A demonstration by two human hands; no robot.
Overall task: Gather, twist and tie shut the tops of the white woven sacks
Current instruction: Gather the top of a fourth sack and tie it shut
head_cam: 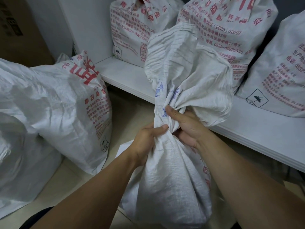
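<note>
A filled white woven sack stands on the floor right in front of me, faint red print on its side. Its top is gathered into a twisted neck, and the loose fabric above fans upward with small blue print near the twist. My left hand grips the neck from the left, thumb across it. My right hand grips the neck from the right, thumb pressed on the twist just above the left hand.
A large sack with red print leans at the left. Three more printed sacks stand on a low white platform behind. A brown cardboard box sits at the far left. Beige floor shows between.
</note>
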